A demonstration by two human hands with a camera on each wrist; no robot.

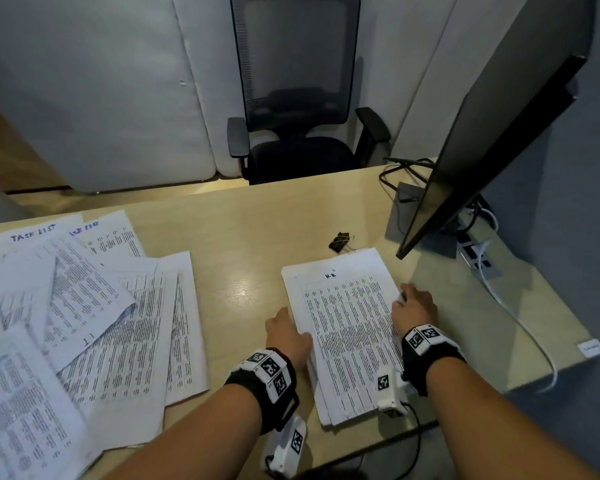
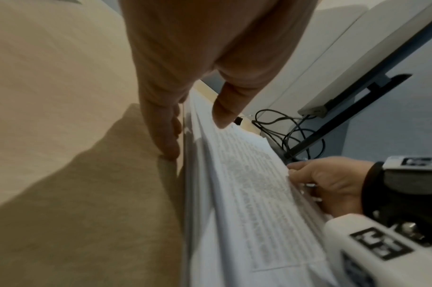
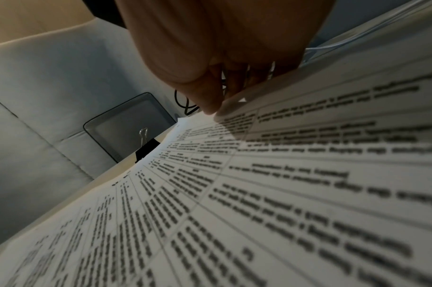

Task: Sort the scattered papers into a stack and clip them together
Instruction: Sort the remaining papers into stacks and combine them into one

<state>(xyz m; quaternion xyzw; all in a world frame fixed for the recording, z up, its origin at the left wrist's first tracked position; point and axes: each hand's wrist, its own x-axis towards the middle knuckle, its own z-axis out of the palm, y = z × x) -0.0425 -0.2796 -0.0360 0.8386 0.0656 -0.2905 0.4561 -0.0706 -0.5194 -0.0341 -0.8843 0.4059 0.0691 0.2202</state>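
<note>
A stack of printed papers marked "H.R" lies on the desk in front of me. My left hand stands along the stack's left edge; its straight fingers press against the side and the thumb hovers over the top sheet. My right hand is at the right edge, thumb on the top sheet and fingers curled behind the edge, pinching the stack. Two black binder clips lie just beyond the stack's far edge. Several loose sheets are spread over the desk's left side.
A dark monitor on a stand leans over the desk's right side, with cables and a power strip behind it. An office chair stands beyond the far edge. A white cable runs along the right.
</note>
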